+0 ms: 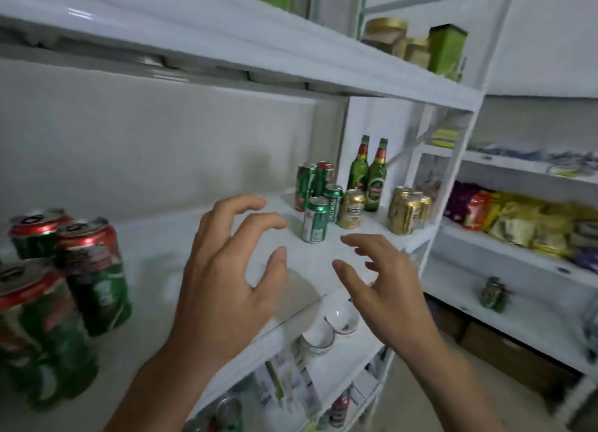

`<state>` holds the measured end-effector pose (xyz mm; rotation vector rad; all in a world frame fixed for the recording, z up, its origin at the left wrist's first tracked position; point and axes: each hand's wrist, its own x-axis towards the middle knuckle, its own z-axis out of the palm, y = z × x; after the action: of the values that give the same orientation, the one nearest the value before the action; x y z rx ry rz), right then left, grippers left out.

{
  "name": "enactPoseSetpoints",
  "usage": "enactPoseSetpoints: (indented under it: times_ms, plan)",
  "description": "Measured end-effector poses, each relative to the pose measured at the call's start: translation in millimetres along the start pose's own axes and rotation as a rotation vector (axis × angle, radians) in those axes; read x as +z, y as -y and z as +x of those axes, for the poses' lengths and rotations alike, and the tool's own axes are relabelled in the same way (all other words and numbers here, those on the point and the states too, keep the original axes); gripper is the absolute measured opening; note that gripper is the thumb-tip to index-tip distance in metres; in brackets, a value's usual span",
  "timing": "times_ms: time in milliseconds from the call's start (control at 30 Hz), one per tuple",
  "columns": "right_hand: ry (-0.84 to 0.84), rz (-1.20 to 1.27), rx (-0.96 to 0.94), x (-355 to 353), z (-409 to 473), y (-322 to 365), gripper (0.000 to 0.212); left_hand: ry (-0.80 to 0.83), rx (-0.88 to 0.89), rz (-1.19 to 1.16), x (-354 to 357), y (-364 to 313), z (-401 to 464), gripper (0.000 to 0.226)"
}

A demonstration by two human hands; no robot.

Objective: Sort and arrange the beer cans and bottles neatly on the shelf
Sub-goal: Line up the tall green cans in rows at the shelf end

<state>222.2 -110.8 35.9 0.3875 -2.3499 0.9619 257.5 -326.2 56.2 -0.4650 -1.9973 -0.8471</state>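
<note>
Both my hands hover over the white shelf (168,269) with fingers spread and nothing in them. My left hand (226,279) and my right hand (385,286) are just short of a green can (314,219) standing alone. Behind it stand more green cans (310,182), a gold can (352,209) and two green beer bottles (369,174). A cluster of gold cans (408,210) sits at the shelf's right end. Several green cans with red tops (94,276) stand blurred at the near left.
White bowls (330,328) lie on the shelf below, with boxes and a can further down. An upper shelf holds jars and a green tin (446,48). To the right, another rack carries snack bags (517,221) and a small dark object (493,294).
</note>
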Motion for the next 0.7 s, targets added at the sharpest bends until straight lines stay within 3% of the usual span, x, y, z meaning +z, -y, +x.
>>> enactPoseSetpoints:
  times_ms: [300,500,700]
  plan:
    - [0.010,-0.188,0.140,-109.4,0.6,-128.2,0.032,0.241,-0.065,-0.055,178.3,-43.1,43.5,0.025]
    - [-0.019,-0.159,0.229,-136.9,17.9,-178.3,0.036,0.267,-0.064,-0.093,252.2,-53.0,75.0,0.030]
    - [-0.004,-0.143,0.153,-122.7,75.8,-202.8,0.033,0.200,-0.193,-0.068,272.7,-2.4,128.1,0.029]
